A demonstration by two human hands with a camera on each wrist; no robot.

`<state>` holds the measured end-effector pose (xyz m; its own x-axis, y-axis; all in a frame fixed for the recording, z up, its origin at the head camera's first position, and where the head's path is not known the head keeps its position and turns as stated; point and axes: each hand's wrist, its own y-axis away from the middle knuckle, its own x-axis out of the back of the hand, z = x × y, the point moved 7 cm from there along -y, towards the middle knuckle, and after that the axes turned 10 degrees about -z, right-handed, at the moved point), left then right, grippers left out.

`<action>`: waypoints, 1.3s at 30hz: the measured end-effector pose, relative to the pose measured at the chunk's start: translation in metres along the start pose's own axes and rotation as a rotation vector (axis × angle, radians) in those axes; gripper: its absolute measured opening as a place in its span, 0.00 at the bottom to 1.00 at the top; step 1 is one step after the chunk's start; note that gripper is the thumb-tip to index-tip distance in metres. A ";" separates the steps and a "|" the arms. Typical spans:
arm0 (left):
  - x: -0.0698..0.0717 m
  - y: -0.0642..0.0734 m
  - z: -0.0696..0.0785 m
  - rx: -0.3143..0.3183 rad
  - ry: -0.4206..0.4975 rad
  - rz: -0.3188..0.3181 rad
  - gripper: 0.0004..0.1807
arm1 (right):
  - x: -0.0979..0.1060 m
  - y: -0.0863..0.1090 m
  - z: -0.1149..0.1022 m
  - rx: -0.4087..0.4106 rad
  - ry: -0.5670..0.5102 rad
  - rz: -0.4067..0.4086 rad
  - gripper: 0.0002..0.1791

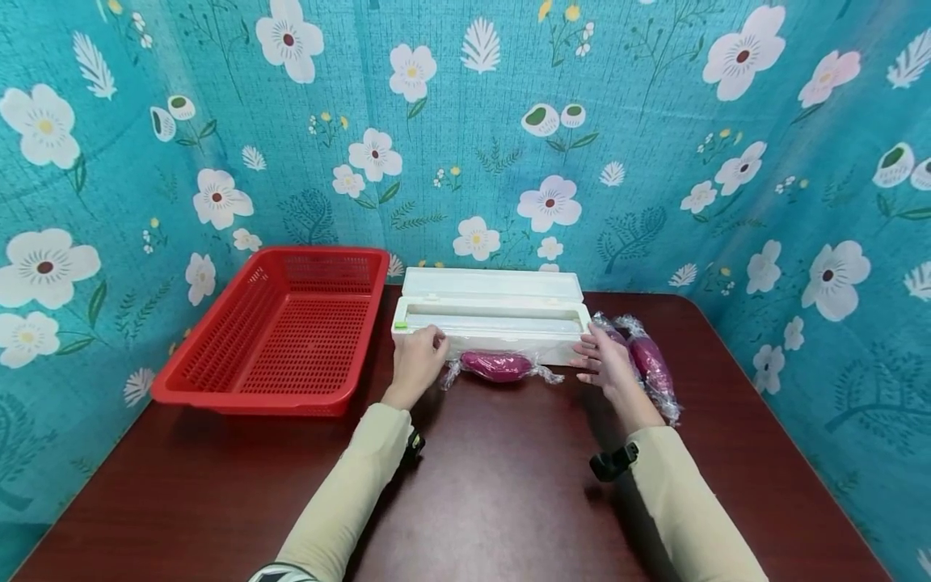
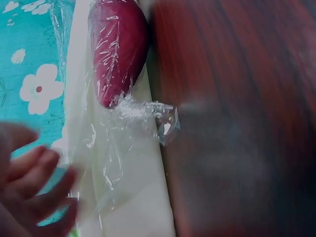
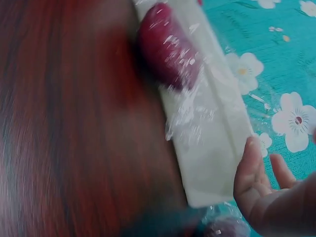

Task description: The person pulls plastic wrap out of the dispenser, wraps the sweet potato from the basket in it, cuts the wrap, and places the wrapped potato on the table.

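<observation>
A purple sweet potato (image 1: 498, 366) in cling film with twisted ends lies against the front of a white cling film dispenser (image 1: 502, 345). The dispenser's lid (image 1: 490, 284) stands up and a film roll (image 1: 494, 322) shows inside. At its left front corner is my left hand (image 1: 419, 358), fingers loosely bent and apart in the blurred left wrist view; whether they touch film there, I cannot tell. My right hand (image 1: 605, 360) is at the dispenser's right end, fingers mostly straight, with the thumb by its edge in the right wrist view. Loose film (image 2: 106, 168) hangs over the dispenser's front.
To the left stands a red plastic basket (image 1: 313, 339) with perforated walls. More film-wrapped sweet potatoes (image 1: 650, 361) lie right of the dispenser, beside my right hand. Behind the dark wooden table (image 1: 509, 485) hangs a flowered teal cloth (image 1: 465, 145).
</observation>
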<state>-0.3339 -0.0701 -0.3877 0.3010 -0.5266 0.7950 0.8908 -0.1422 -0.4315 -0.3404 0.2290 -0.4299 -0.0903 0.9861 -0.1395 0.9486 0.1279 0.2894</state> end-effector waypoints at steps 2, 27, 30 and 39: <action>-0.011 0.002 -0.006 0.066 -0.046 -0.191 0.08 | 0.003 -0.002 0.001 0.026 0.158 0.014 0.25; -0.091 0.006 -0.044 0.283 0.521 -0.381 0.15 | -0.033 -0.027 0.029 0.095 0.472 -0.110 0.20; -0.069 0.013 -0.023 0.296 0.516 -0.403 0.09 | -0.035 -0.026 0.029 0.115 0.524 -0.105 0.23; -0.061 0.017 0.002 0.080 0.190 -0.503 0.12 | -0.033 -0.023 0.035 0.026 0.588 -0.075 0.20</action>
<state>-0.3359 -0.0392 -0.4426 -0.2290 -0.5536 0.8007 0.9344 -0.3555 0.0215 -0.3486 0.1896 -0.4651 -0.3031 0.8689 0.3914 0.9396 0.2041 0.2747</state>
